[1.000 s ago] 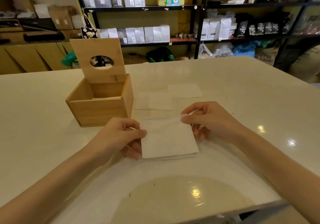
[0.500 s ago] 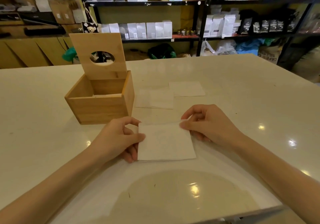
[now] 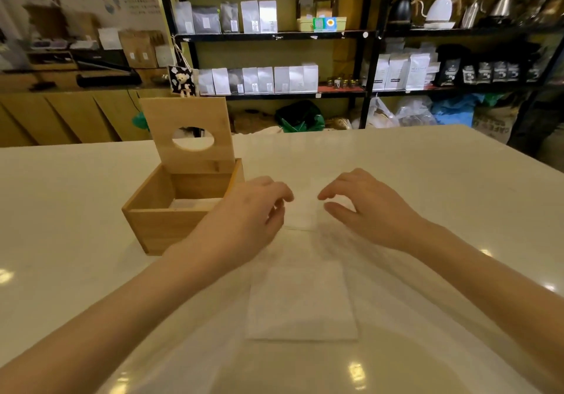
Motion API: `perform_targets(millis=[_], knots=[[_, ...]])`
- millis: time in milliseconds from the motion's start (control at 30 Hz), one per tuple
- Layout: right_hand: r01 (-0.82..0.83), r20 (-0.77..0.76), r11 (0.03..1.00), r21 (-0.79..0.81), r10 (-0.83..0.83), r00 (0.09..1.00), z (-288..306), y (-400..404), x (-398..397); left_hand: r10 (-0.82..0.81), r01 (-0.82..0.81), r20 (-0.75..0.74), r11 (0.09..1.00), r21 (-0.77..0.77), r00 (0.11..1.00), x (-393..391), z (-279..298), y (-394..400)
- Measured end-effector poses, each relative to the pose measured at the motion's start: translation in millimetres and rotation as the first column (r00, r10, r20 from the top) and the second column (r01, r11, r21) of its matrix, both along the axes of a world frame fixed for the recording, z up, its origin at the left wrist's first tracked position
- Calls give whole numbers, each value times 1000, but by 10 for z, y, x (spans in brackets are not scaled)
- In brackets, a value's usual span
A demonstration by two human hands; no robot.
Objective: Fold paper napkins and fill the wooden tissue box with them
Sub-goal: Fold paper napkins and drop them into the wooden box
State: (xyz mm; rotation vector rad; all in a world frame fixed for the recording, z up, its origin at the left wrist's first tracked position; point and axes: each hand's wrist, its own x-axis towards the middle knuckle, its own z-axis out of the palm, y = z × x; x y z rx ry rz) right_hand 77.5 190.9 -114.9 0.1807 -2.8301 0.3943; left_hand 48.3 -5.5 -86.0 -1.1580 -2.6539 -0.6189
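Observation:
A folded white napkin (image 3: 302,302) lies flat on the white table (image 3: 427,186) close to me, with no hand on it. Beyond it another white napkin (image 3: 300,215) lies flat between my hands. My left hand (image 3: 247,219) hovers at its left edge with fingers spread, and my right hand (image 3: 363,207) hovers at its right edge with fingers curled and apart. Neither hand grips anything. The wooden tissue box (image 3: 171,210) stands to the left, its lid (image 3: 189,134) with an oval hole upright. White paper shows inside the box.
Black shelves (image 3: 274,36) with white and dark bags stand behind the table's far edge. A wooden counter (image 3: 61,112) runs along the back left. Bags and sacks lie on the floor under the shelves.
Both hands let go of the folded napkin and moved forward to the napkin lying farther away. The view tilted, so the folded napkin now sits lower in the frame.

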Motion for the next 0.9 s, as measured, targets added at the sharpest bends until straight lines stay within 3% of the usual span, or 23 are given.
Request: perform_targets(millis=[200,333,467,667,900], knots=[[-46,39,991,124,41,998,-96,96,-555,-79,93,61,950,-299,995,-668,423,396],[-84,104,979,185,66,992,-199,102,-723,-14,69,104,834,-547,995,-1046,234,593],[-104,127,969,224,77,989,-236,111,-805,53,35,103,713,-701,993,-1266,42,672],[-130,78,938,320,110,991,-298,95,-832,110,29,134,657,-753,985,-1350,-50,728],[-100,51,994,51,97,994,-217,48,-813,90,16,117,726,-687,989,-1324,-27,702]])
